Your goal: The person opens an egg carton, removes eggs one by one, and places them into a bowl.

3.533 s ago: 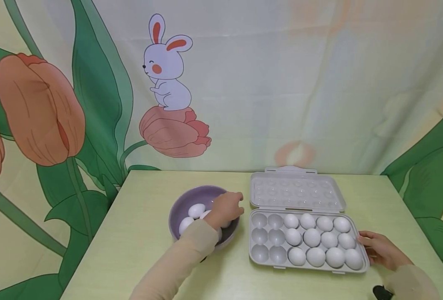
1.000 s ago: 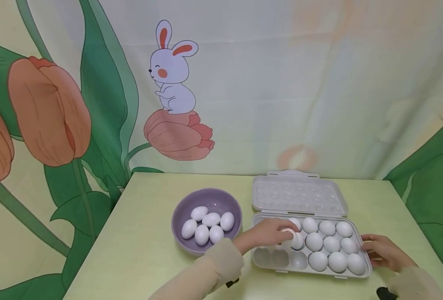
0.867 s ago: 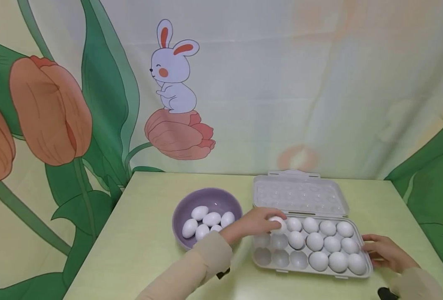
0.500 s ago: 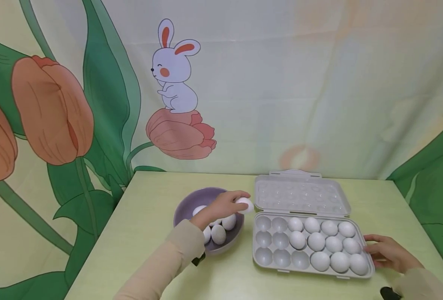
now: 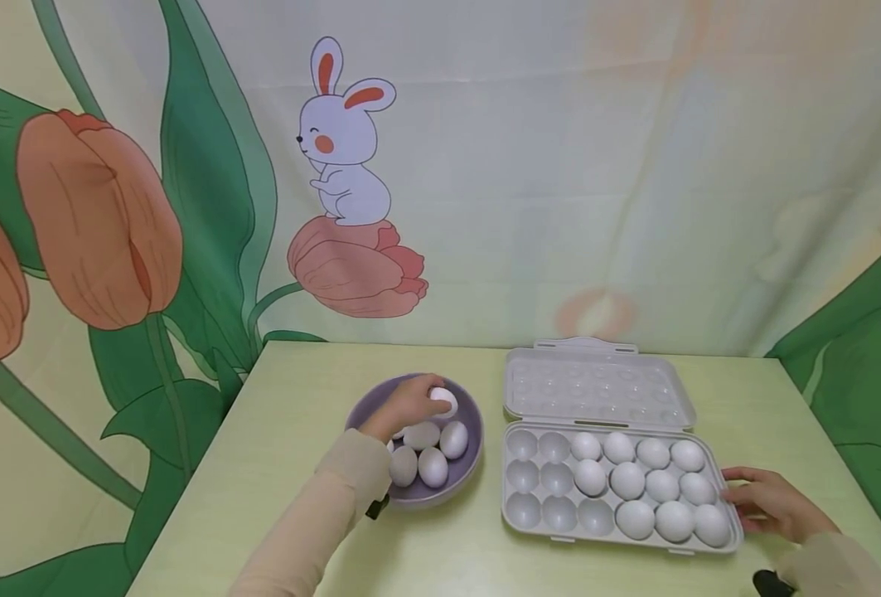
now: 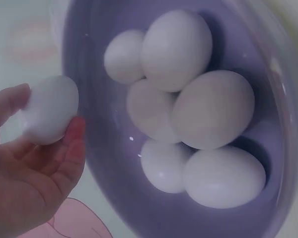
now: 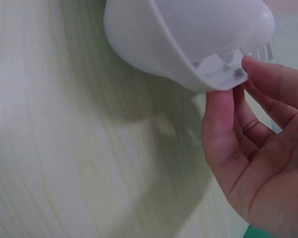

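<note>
My left hand (image 5: 409,405) pinches a white egg (image 5: 444,402) between thumb and fingers, above the far side of the purple bowl (image 5: 472,464). Several more white eggs (image 6: 218,176) lie together in the bowl; in the head view the hand and sleeve cover some of them. To the right stands a grey egg carton (image 5: 619,541), its lid (image 5: 597,385) folded back. Eggs (image 5: 636,519) fill its right part, while the cups (image 5: 524,477) on its left hold none. My right hand (image 5: 772,502) grips the carton's right end, thumb and fingertips on the rim (image 7: 216,84).
Both containers stand on a pale wooden table (image 5: 283,464), with a gap between them. Behind its far edge hangs a curtain (image 5: 485,207) printed with a rabbit and tulips. Dark straps show at both wrists.
An egg has left the carton's front row, third cup from the left. My left hand has carried an egg leftward from the carton to above the bowl. My right hand stays at the carton's end.
</note>
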A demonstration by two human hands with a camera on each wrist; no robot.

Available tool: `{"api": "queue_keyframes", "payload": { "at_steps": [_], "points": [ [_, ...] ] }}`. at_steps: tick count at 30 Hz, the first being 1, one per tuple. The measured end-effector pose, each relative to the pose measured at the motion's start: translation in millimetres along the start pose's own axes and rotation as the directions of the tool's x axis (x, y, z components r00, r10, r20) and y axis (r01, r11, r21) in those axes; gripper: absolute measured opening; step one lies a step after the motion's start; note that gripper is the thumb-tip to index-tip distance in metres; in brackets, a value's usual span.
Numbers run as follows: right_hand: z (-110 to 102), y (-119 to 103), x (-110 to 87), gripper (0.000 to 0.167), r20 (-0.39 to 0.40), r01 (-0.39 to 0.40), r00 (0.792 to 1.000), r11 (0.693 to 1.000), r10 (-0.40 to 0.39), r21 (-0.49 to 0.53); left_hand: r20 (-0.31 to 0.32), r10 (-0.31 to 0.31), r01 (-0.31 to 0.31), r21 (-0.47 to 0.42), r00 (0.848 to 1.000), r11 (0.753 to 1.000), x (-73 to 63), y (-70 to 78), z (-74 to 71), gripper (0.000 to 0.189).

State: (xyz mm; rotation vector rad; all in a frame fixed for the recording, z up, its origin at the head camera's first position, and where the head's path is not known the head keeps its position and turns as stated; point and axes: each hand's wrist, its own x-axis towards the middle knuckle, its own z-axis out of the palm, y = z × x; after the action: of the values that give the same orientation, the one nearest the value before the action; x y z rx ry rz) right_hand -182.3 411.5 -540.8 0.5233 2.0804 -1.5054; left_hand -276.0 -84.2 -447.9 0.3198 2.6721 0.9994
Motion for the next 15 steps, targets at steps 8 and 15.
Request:
{"api": "queue_keyframes", "payload": {
  "at_steps": [8,15],
  "points": [
    [0.0,0.7,0.4,0.059,-0.014,-0.013,1.0,1.0,0.014,0.009,-0.103,0.041,-0.021,0.186,0.994,0.982,58.9,-73.1,35.9,0.04],
    [-0.6,0.9,1.4,0.054,-0.016,-0.01,1.0,1.0,0.01,0.014,-0.175,0.033,0.02,0.293,0.984,0.956,140.0,-161.7,88.2,0.049]
  ]
}}
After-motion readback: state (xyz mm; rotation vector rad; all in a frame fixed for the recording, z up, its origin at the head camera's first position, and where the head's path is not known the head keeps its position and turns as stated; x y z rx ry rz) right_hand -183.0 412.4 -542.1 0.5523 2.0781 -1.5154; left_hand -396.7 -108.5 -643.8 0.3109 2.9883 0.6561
